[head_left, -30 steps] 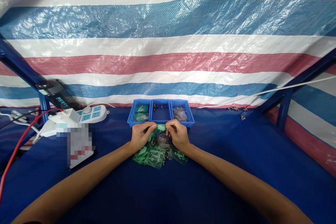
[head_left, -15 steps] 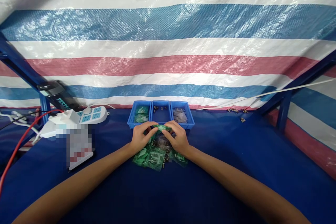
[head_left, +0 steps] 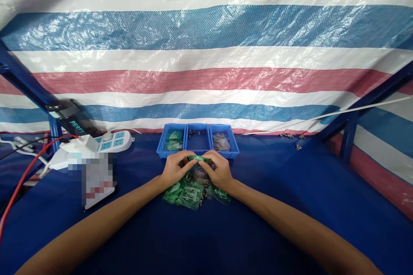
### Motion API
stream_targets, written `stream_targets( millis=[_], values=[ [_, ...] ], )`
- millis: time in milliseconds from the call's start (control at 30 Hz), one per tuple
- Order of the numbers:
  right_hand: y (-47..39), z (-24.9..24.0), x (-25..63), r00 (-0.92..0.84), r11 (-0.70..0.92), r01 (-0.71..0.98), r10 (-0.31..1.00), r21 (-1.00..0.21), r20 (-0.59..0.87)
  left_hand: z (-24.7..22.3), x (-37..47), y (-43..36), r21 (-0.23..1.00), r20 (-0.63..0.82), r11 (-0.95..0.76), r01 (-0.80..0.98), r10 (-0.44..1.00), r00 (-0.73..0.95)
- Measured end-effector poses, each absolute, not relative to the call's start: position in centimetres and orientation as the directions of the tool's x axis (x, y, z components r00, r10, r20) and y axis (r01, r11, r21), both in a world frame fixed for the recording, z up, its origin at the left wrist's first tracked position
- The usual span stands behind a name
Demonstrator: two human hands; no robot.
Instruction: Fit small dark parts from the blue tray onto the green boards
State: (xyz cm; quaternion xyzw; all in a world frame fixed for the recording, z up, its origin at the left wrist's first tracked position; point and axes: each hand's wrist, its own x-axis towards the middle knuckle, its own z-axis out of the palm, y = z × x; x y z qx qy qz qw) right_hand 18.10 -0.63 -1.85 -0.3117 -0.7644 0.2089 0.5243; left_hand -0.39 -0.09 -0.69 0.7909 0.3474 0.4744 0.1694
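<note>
A: "Your left hand (head_left: 176,168) and right hand (head_left: 220,169) clamp their fingers on the green packet (head_left: 199,158), at the far edge of the heap of packets (head_left: 189,194), near the 3 blue bins (head_left: 198,143)."

B: "Mind your thumbs: pressing or twisting too hard could split its thin film."

A: "And if your pinch slips, it could drop among the loose metal pieces (head_left: 201,202) and get mixed in."

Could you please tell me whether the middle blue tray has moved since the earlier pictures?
No. Judged against the white power strip, the middle blue tray keeps its place, still between the left tray and the right tray.
</note>
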Motion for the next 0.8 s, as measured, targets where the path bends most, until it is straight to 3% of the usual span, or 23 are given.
stream_targets(
  millis=[800],
  values=[
    [-0.40, -2.30, 18.11, -0.242, 0.740, 0.274, 0.671, -0.614, 0.700, -0.77, -0.46, -0.17, 0.489, 0.631, -0.747, 0.450, 0.659, 0.409]
  ],
)
